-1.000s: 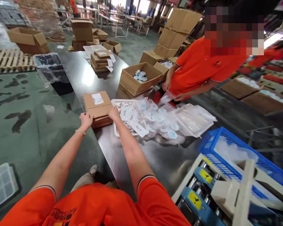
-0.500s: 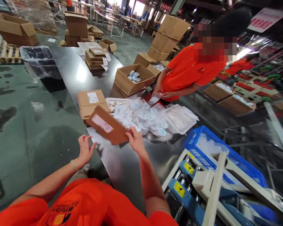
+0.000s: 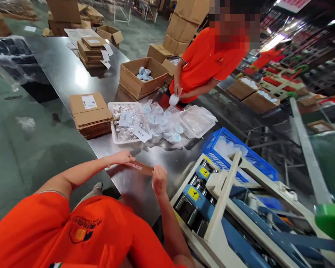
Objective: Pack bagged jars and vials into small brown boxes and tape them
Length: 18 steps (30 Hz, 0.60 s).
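Note:
A flat brown cardboard piece with a pale label is seen nearly edge-on above the metal table. My left hand grips its left end, and my right hand has its fingers closed on the right end. Beyond it lies a stack of flat cardboard with a white label on top. To the right of that stack is a white basket holding small wrapped items and printed cards. Clear bags with round white containers are heaped beside the basket.
An open carton holds round containers. Across the table a person in orange handles a white item. A roller machine and a blue crate stand at the right. More flat cardboard lies at the far end.
My left hand has moved from free and open onto the cardboard's left end. The cardboard has come nearer my body and tilted edge-on. The view has shifted, and the other person's hands have risen slightly.

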### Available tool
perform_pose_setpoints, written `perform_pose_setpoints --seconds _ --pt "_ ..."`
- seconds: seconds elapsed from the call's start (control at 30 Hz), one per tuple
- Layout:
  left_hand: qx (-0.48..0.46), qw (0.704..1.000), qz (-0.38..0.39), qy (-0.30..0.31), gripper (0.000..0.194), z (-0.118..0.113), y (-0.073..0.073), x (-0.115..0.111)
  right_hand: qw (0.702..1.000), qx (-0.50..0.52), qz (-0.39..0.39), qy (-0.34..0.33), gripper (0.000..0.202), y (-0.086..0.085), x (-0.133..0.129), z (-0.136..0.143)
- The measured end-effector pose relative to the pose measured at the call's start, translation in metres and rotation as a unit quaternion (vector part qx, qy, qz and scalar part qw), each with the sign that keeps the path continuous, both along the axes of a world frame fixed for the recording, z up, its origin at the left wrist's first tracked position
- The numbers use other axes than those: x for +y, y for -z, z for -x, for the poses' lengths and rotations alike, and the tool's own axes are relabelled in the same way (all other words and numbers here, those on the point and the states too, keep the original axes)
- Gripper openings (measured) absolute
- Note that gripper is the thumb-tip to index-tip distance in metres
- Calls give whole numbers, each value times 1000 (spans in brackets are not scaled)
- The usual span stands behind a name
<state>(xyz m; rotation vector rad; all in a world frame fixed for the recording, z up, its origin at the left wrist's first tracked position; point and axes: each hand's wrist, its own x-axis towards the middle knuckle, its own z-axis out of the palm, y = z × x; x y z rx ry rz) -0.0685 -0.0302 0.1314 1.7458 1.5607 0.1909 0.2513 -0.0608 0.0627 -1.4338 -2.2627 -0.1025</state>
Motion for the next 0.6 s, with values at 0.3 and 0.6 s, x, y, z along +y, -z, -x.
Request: perform_pose_setpoints --seconds 0.3,0.6 --pt "56 993 -106 2 42 -40 -11 51 999 17 47 -7 39 24 -51 5" --pt "161 969 -159 103 36 -66 3 78 959 -140 237 -73 30 -22 -34 63"
